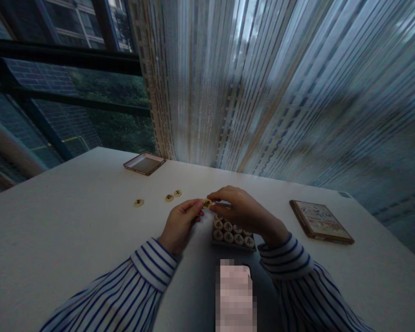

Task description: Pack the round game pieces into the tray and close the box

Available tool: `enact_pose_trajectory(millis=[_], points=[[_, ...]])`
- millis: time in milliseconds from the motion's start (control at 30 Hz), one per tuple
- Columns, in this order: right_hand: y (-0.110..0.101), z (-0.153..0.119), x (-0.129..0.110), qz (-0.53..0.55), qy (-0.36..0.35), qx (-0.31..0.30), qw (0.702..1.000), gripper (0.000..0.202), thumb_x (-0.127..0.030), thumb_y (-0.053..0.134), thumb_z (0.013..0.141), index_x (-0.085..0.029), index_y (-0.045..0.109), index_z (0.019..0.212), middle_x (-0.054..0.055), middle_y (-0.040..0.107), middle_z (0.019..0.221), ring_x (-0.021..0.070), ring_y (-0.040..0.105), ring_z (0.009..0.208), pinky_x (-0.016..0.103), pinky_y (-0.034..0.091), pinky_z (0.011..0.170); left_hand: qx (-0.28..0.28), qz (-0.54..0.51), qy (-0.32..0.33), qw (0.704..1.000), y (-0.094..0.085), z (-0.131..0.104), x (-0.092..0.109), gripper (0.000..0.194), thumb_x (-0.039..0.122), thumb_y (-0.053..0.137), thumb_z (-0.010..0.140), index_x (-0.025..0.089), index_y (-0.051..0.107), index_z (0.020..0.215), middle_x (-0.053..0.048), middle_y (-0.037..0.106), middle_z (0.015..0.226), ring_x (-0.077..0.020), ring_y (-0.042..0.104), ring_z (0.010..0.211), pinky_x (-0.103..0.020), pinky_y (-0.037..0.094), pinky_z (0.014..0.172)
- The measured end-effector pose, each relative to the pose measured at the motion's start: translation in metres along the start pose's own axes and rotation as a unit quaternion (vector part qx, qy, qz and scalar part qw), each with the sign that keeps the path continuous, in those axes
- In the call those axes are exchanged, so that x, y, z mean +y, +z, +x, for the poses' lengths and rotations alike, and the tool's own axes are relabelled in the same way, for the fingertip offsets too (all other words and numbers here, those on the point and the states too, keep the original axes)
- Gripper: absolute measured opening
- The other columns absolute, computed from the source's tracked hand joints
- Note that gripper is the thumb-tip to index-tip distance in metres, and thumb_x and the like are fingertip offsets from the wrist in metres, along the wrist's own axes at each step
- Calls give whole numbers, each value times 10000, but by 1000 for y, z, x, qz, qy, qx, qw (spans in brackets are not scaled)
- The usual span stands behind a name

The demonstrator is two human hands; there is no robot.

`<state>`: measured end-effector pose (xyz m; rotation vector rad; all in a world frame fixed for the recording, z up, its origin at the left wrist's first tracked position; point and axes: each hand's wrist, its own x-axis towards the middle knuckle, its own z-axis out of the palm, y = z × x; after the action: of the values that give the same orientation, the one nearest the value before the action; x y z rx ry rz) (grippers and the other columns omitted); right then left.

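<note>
- Two bare hands meet over the table [72, 221], forearms angled inward from the lower corners in striped sleeves [114, 290].
- Left hand [180, 223]: thumb uppermost, its fingers pinching a round xiangqi piece [207, 204] by the near-left edge, character side showing; the other fingers curl underneath, partly out of sight.
- Right hand [242, 210]: wrist bent, back of the hand arched, index finger and thumb brought to the right edge of that same piece; whether they grip it or only touch it I cannot tell. Its remaining fingers are hidden behind the hand.
- Below the right fingers, an open box [233, 247] holds rows of xiangqi pieces [228, 237]; the palm covers the farther rows, so their number cannot be made out.
- Left of the left fingers lie three loose pieces [169, 198], two side by side and one farther out; their characters are small and hard to read.
- Beyond the fingers, to the left, sits a shallow tray [144, 164].
- Well to the right of the right fingers lies a flat box with a printed cover [321, 221], its lettering too dim to read.
- Nearer than the fingers, a pixelated, dark-edged object [235, 295] is cut off by the bottom edge.
</note>
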<state>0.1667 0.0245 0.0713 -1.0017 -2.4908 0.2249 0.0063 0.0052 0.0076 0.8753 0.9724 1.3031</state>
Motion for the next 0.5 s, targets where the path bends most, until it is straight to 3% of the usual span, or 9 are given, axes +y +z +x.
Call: enact_pose_trajectory(millis=[133,500], points=[[1,0,0,-19,2,-9,1000,239,-238,594,794,-181,638,1022,68,668,926,177,582,882,311,436,789,-3,-37,-29,999,2,-1,1,320,366,743,582,113,673,766,14,572,589,-65,468,529,-187,369,518],[2,-1,-1,-18,-3,2,1000,240,-225,568,808,-155,625,1030,79,660,946,179,572,901,316,431,809,-12,-46,-33,998,0,-1,0,308,362,757,571,110,662,720,14,576,552,-58,465,499,-178,358,491]])
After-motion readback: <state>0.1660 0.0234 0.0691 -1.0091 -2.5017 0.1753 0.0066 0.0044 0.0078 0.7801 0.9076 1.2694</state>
